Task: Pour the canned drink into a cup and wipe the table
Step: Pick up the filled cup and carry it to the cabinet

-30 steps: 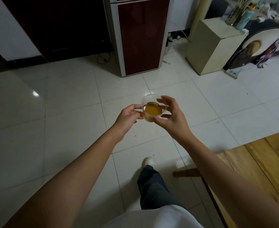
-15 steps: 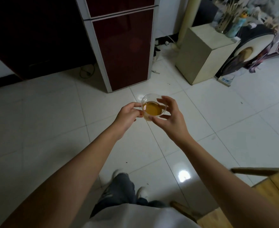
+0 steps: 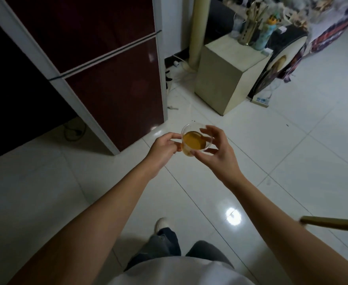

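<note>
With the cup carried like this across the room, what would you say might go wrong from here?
1. The cup is pinched only at its rim and sides by the fingertips of the left hand and right hand, so it may slip.
2. It holds amber drink and is open, so a jolt while walking could slosh it onto the glossy floor.
3. A wet tile would likely be slippery underfoot.

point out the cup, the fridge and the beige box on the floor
cup [image 3: 189, 151], head view, on its clear side wall below the amber drink
fridge [image 3: 115, 95], head view, on the dark red lower door
beige box [image 3: 216, 83], head view, on its front face
</note>
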Demonstrator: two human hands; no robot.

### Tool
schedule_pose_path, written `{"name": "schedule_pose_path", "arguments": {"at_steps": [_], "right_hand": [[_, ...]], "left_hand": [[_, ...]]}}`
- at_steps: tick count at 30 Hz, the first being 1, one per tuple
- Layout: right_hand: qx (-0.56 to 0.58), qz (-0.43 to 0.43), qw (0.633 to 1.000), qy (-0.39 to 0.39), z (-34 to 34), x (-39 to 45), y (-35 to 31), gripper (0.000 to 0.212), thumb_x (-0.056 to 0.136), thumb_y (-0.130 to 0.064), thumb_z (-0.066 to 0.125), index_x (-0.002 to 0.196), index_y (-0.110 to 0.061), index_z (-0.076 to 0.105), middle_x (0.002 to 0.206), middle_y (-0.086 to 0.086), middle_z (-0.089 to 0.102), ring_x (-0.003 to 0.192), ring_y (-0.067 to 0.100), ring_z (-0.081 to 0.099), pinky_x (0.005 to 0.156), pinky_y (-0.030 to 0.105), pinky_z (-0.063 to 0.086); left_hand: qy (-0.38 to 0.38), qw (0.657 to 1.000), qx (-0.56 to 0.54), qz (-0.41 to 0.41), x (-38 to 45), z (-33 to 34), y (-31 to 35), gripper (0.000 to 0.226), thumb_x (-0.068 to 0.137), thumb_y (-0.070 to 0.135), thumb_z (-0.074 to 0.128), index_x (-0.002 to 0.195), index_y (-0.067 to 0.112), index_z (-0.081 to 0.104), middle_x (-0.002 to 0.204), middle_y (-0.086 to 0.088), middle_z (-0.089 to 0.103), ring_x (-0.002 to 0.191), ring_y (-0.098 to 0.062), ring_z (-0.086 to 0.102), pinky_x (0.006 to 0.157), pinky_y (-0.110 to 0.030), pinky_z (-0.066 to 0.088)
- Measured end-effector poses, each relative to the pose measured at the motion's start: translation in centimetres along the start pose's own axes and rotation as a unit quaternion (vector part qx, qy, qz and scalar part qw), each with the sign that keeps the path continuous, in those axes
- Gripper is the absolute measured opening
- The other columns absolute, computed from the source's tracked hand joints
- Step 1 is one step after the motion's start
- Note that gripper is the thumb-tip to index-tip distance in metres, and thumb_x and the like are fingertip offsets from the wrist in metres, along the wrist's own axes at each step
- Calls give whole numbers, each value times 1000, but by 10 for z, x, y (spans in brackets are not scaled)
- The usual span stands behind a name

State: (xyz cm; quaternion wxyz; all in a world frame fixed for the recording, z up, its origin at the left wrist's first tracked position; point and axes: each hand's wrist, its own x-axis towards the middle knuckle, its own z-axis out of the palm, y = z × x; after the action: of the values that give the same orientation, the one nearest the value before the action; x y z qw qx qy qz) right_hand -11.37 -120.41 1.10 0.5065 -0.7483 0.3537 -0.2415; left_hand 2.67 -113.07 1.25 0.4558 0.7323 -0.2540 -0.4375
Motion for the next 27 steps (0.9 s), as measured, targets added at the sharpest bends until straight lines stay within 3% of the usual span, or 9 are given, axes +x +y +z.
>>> {"name": "schedule_pose_path", "arguments": {"at_steps": [9, 13, 18, 24, 27], "right_hand": [[-14, 16, 998, 55, -15, 122, 2, 71, 72, -28, 76, 130, -20, 36, 132, -4, 48, 113, 8, 48, 82, 18, 49], [-15, 20, 997, 74, -35, 178, 14, 70, 73, -28, 76, 130, -20, 36, 129, -9, 48, 112, 8, 48, 82, 16, 48], [-18, 18, 996, 91, -71, 262, 34, 67, 73, -26, 76, 127, -22, 37, 121, -15, 46, 110, 5, 47, 81, 15, 48], [-7, 32, 995, 99, -122, 366, 53, 66, 71, -27, 77, 124, -28, 38, 119, -19, 47, 103, -13, 47, 79, 9, 46], [5, 40, 994, 102, -143, 411, 60, 68, 71, -25, 78, 127, -24, 39, 120, -16, 49, 103, -13, 48, 82, 12, 47]], "left_hand": [[-55, 998, 15, 18, 133, -11, 54, 34, 84, -2, 41, 98, 24, 58, 89, -6, 67, 96, -24, 59, 76, -25, 44], [-71, 997, 34, 27, 196, 2, 80, 35, 85, -3, 40, 105, 19, 59, 96, -8, 68, 98, -20, 61, 72, -22, 44], [-82, 995, 41, 26, 285, 28, 120, 35, 85, -4, 40, 99, 21, 58, 92, -7, 68, 98, -20, 61, 75, -24, 44], [-89, 995, 37, 19, 383, 57, 178, 36, 84, -5, 40, 90, 25, 58, 84, -3, 66, 92, -20, 59, 77, -27, 44], [-93, 995, 42, 22, 425, 68, 205, 35, 85, -8, 40, 94, 22, 58, 82, 0, 65, 87, -15, 59, 71, -22, 43]]}}
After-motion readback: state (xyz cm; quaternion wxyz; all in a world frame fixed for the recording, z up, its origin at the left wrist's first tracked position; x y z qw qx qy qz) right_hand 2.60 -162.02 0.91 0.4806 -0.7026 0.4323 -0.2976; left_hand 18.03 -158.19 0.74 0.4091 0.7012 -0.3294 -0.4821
